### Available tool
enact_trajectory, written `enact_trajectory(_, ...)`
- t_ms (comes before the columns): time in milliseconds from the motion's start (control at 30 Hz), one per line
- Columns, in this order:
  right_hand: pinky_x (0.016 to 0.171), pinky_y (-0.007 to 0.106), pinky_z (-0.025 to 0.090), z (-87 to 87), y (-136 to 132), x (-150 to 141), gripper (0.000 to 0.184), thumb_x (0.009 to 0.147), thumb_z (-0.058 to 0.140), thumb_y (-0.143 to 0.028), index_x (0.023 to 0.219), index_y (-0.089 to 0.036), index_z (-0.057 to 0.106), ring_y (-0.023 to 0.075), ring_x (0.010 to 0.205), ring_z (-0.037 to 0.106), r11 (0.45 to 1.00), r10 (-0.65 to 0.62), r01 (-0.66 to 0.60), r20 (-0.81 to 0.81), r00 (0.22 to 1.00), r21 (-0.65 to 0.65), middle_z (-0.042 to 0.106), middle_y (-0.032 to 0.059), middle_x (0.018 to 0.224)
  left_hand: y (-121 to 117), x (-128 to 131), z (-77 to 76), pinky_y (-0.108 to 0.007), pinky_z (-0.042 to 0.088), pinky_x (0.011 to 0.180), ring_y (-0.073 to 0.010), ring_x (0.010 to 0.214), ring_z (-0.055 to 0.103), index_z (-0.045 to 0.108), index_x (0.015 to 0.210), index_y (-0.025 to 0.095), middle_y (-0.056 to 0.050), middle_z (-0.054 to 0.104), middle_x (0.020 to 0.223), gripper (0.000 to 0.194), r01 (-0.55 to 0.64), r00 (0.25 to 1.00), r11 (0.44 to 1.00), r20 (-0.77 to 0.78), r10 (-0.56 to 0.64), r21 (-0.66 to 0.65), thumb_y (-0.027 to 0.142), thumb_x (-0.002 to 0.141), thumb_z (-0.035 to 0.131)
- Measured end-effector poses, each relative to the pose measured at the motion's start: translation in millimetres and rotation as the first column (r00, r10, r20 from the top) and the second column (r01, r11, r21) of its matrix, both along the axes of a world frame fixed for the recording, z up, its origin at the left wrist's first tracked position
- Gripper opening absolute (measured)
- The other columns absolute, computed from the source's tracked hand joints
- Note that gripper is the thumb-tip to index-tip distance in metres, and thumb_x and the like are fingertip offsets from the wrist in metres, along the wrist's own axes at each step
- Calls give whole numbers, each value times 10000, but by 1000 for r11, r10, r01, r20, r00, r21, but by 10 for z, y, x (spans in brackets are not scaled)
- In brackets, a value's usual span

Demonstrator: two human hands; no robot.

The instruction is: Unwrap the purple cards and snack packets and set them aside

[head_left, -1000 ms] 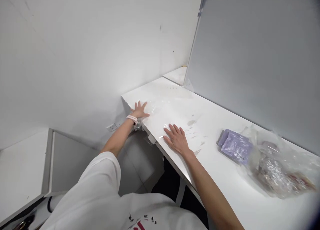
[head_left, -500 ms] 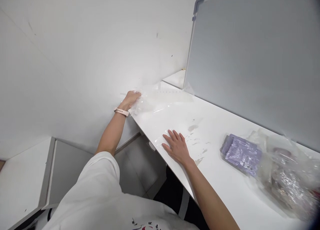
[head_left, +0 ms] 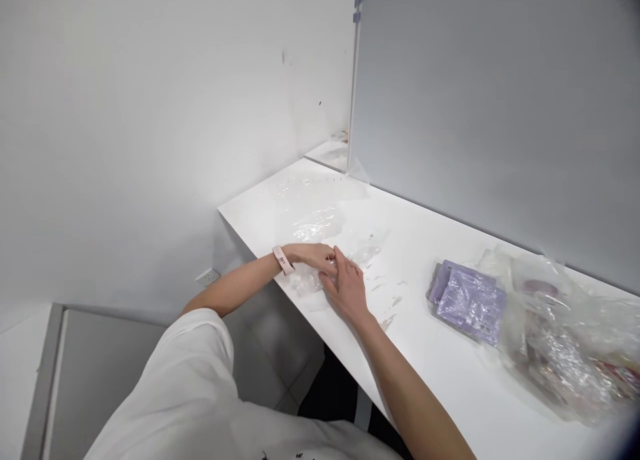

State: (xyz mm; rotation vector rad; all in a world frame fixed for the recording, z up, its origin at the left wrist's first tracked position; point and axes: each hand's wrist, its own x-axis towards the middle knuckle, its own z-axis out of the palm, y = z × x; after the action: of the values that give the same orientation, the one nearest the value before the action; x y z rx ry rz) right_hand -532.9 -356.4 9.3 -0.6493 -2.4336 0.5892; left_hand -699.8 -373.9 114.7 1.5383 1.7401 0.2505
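Note:
A clear, crinkled plastic bag (head_left: 315, 225) lies spread over the white desktop, its outline hard to make out. My left hand (head_left: 314, 255), with a pale pink band on the wrist, reaches across it and is closed on a bunched part of the plastic. Against its fingertips rests my right hand (head_left: 346, 285), its fingers bent over the same gathered plastic. The two hands touch near the desk's front edge, and the plastic between them is partly hidden.
Purple packets (head_left: 470, 300) in shiny wrap lie to the right. Beside them is a heap of clear plastic bags (head_left: 565, 353) with items inside. A grey partition (head_left: 490, 113) rises along the desk's back. A white wall (head_left: 150, 113) borders the left end, with a socket (head_left: 207, 277) low down.
My left hand has come from the desk's left corner to my right hand, drawing plastic along. My right hand has gone from lying flat to bending its fingers over it. The view has shifted slightly.

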Motion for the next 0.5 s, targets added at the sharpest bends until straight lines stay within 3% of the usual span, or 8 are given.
enact_trajectory(67, 1111, 487, 342, -46, 19, -42, 562, 1007, 379, -426, 1523, -204, 372, 295, 1373, 468, 1000, 18, -19, 55, 998, 14, 535, 136, 1464, 105, -292, 100, -284, 495, 832, -234, 990, 660, 681, 1117, 191, -77, 716, 1133, 427, -71, 991, 996, -111, 75, 46, 465, 796, 616)
enact_trajectory(167, 1123, 476, 316, -79, 16, -52, 486, 1010, 402, -423, 1425, -190, 505, 302, 1394, 439, 997, 16, -23, 97, 995, 76, 509, 142, 1488, 295, -627, 131, -345, 423, 1040, -301, 1328, 502, 423, 1470, 174, -143, 484, 1505, 790, -189, 903, 973, -365, 225, 133, 556, 799, 589)
enact_trajectory(267, 1121, 465, 313, -65, 0, -39, 455, 1009, 428, -410, 1390, -186, 535, 294, 1387, 443, 997, 6, -12, 92, 996, 71, 527, 135, 1472, 441, -618, -84, -400, 392, 1086, -356, 1423, 384, 218, 1568, 148, -181, 327, 1598, 1016, -103, 845, 995, -527, 88, 2, 533, 739, 662)
enact_trajectory(333, 1122, 458, 307, -50, -4, -36, 445, 1008, 441, -403, 1379, -180, 543, 292, 1389, 438, 998, 4, -9, 85, 996, 60, 531, 135, 1467, 491, -494, -264, -401, 444, 1020, -351, 1345, 483, 225, 1561, 149, -188, 443, 1521, 898, -115, 792, 993, -603, 95, 5, 422, 798, 612)
enact_trajectory(400, 1122, 450, 305, -38, -1, -36, 442, 1004, 454, -403, 1375, -180, 544, 288, 1390, 433, 999, 5, -9, 80, 997, 49, 531, 135, 1466, 514, -382, -372, -390, 474, 956, -322, 1226, 587, 353, 1493, 143, -182, 588, 1365, 666, -167, 731, 983, -659, 177, 78, 278, 861, 512)
enact_trajectory(500, 1126, 442, 303, -28, 8, -34, 438, 1003, 460, -413, 1366, -184, 550, 281, 1386, 436, 999, 10, -12, 67, 998, 30, 536, 128, 1460, 525, -335, -309, -416, 478, 916, -326, 1117, 644, 576, 1255, 114, -200, 680, 1156, 402, -191, 685, 976, -698, 208, 104, 166, 886, 426)
